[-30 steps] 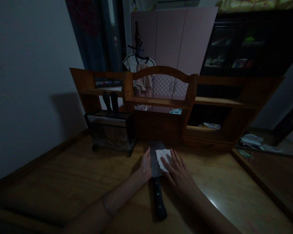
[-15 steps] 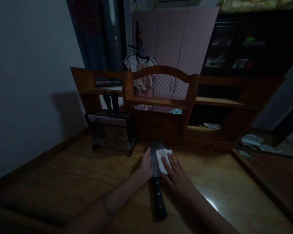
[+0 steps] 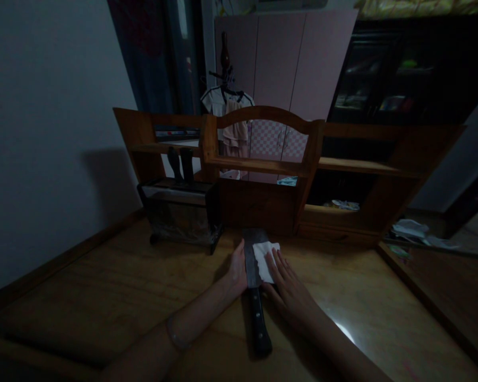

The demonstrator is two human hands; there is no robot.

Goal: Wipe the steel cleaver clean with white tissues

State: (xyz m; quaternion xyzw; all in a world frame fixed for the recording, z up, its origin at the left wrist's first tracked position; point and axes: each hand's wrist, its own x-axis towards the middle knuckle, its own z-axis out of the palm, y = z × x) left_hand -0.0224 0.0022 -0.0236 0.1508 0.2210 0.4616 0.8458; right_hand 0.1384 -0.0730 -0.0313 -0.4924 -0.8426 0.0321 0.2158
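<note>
A cleaver (image 3: 252,268) with a dark broad blade and a black riveted handle (image 3: 258,323) lies lengthwise before me, its handle towards me. My left hand (image 3: 236,269) grips the blade's left edge, the fingers partly hidden beside it. On the blade's right half rests a white paper tissue (image 3: 264,260). My right hand (image 3: 287,284) holds this tissue against the blade, fingers stretched over its right side and thumb near the handle end. Neither hand touches the handle.
Left of the blade stands a knife block (image 3: 179,212) with two black-handled tools upright in it. A wooden shelf unit (image 3: 258,167) runs along the back of the wooden table (image 3: 143,297). A wall (image 3: 56,132) borders the left side.
Almost nothing differs. My right hand and the tissue have shifted very slightly on the blade; my left hand keeps its grip.
</note>
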